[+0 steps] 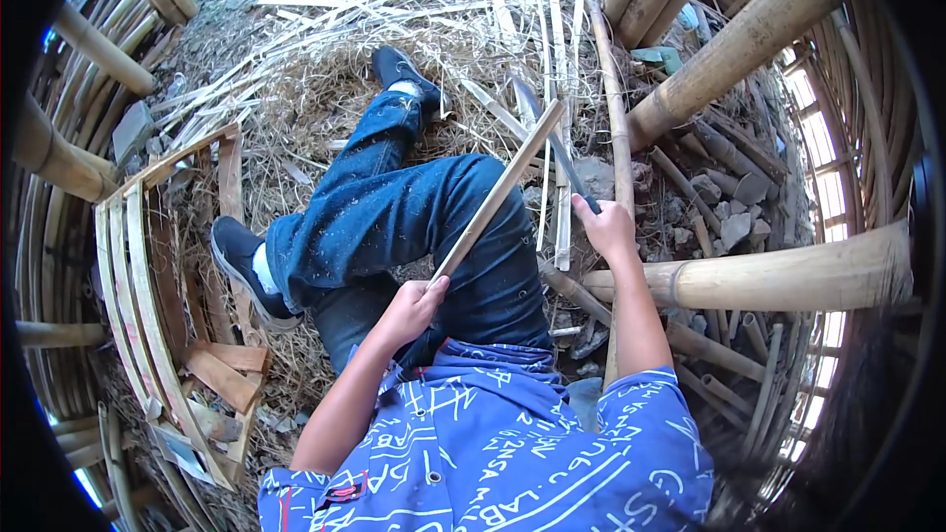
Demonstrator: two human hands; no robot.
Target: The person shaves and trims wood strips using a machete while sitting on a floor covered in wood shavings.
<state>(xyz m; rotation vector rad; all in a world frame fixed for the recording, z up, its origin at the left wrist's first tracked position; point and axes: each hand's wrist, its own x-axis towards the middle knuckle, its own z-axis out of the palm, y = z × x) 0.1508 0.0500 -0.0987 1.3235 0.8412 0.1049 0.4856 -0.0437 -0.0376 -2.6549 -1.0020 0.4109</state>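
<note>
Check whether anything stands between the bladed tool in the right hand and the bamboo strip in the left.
Nothing visible does: the bamboo strip in the left hand overlaps the bladed tool in the right hand in this view. Contact is unclear.

A bare left hand (417,308) curls its fingers inward in a closed grip, its bare left forearm (343,396) slanting forward and to the right, while a bare right hand (606,230), also clenched, sits farther forward, thumb (579,205) extended and bare right forearm (639,310) outstretched.
</note>
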